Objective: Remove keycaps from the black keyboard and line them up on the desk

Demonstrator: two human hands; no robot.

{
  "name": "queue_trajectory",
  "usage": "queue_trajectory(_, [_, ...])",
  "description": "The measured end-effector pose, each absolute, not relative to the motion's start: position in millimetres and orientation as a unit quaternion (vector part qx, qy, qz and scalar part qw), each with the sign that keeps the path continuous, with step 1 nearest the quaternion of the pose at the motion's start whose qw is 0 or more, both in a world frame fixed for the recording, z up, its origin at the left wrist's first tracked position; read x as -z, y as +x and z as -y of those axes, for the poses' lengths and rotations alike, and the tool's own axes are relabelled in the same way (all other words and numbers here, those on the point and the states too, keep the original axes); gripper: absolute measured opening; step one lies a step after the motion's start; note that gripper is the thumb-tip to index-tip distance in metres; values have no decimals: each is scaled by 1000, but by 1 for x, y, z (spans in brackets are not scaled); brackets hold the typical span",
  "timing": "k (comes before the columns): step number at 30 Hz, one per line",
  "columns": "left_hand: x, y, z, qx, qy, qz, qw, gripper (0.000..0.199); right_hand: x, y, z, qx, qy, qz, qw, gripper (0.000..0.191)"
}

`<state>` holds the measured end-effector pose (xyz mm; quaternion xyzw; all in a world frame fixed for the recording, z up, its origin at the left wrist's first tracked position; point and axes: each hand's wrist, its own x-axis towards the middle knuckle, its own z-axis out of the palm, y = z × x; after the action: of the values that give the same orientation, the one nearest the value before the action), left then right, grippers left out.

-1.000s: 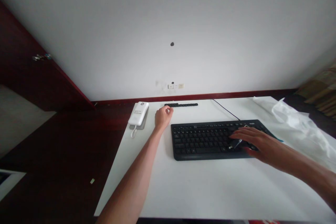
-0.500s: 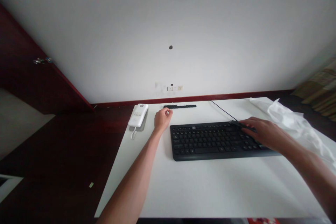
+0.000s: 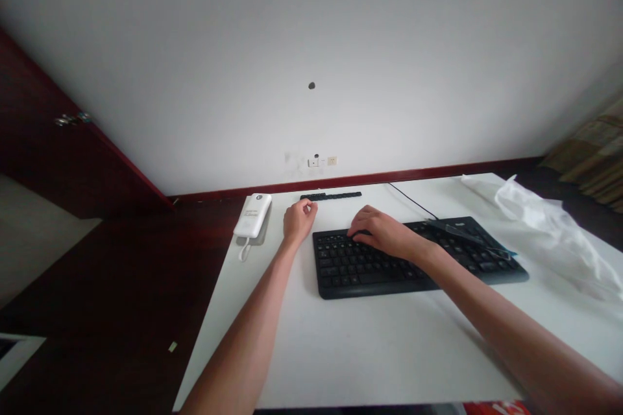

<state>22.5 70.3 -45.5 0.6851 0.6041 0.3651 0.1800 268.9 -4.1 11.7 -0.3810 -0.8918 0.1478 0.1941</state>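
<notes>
A black keyboard [image 3: 341, 266] lies on the white table. Just beyond its left back corner is my left hand [image 3: 299, 222], fingers curled into a pinch; whatever they may hold is hidden. My right hand [image 3: 382, 233] reaches over the keyboard, its closed fingertips at the back row of keys, left of the middle; I cannot make out anything between them. On the keyboard's right part rests a dark, slim tool [image 3: 460, 232] of unclear kind. Behind my left hand, small black keycaps [image 3: 335, 196] stand in a row.
A white power bank [image 3: 253, 215] with a short strap lies near the table's left edge. Crumpled white plastic [image 3: 540, 214] covers the right side. The keyboard's cable [image 3: 413, 201] runs over the back edge towards the wall with sockets [image 3: 322, 161].
My right hand has let go of the dark tool, which now lies on the keyboard, and has moved left to the back keys. My left hand stays nearly in place.
</notes>
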Motion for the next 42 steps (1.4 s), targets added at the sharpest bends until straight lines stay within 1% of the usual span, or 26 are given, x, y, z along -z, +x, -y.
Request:
queue_trajectory(3, [47,23,-72,-361,682,-611,179,28,-9,271,3,-174,-373,886,214,16])
queue_trajectory(8, [44,24,-72,-353,683,-613,182,30,-8,281,5,-211,-413,830,309,22])
queue_trajectory(12, [44,24,-71,-357,680,-615,179,30,2,295,-3,-200,-456,783,372,21])
queue_trajectory(18, [44,24,-73,-353,679,-619,178,30,16,315,-19,-187,-516,729,409,23])
queue_trajectory(21, [44,25,-74,-347,677,-626,173,30,22,324,-25,-209,-560,692,406,23])
queue_trajectory(25, [43,27,-74,-338,664,-645,167,28,29,332,-32,-267,-612,643,376,29])
queue_trajectory(27, [43,28,-74,-334,662,-651,164,27,30,332,-33,-253,-624,649,355,30])
queue_trajectory(31, [42,29,-74,-325,659,-658,165,25,30,329,-31,-177,-637,686,304,24])
queue_trajectory(35, [41,30,-74,-320,657,-663,161,25,28,324,-29,-149,-636,705,277,24])
queue_trajectory(38, [42,30,-73,-323,658,-662,160,25,28,324,-28,-143,-638,707,269,24])
queue_trajectory(42, [41,30,-72,-350,657,-645,175,25,30,327,-29,-145,-629,708,287,24])
